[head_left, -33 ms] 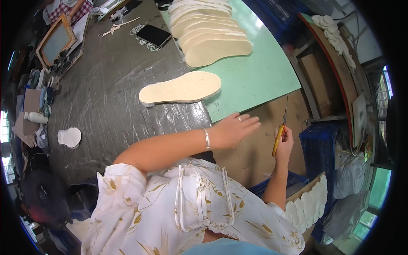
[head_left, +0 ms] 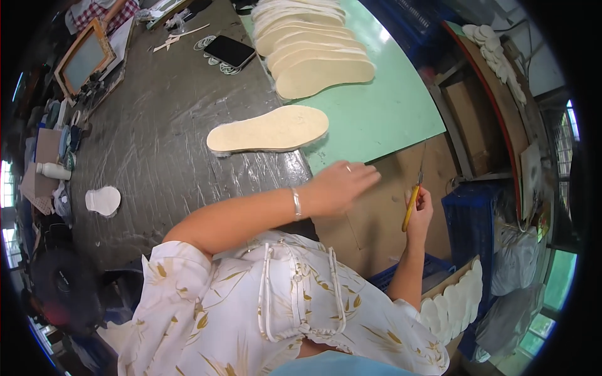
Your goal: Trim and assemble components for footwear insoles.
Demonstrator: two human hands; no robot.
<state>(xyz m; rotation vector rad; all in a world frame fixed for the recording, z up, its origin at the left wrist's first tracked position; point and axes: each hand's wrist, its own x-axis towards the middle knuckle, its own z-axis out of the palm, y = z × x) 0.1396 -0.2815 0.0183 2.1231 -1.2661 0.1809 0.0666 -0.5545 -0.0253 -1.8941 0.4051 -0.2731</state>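
Note:
My left hand hovers over the near edge of the green board, fingers stretched out and slightly blurred, with nothing in it. Farther right, my right hand is closed around yellow-handled scissors, their thin blades pointing away from me. A single cream insole with a fuzzy edge lies across the dark tabletop and the board's left edge, just beyond my left hand. Behind it, a long overlapping row of similar insoles rests on the board.
A black phone lies at the table's far side, near a wooden-framed screen. A small pale pad sits at left, by a white bottle. Blue crates and stacked pale pieces stand right. Another person's arm shows top left.
My left hand has shifted slightly to the left and nearer to me. The right hand still holds the scissors in nearly the same place.

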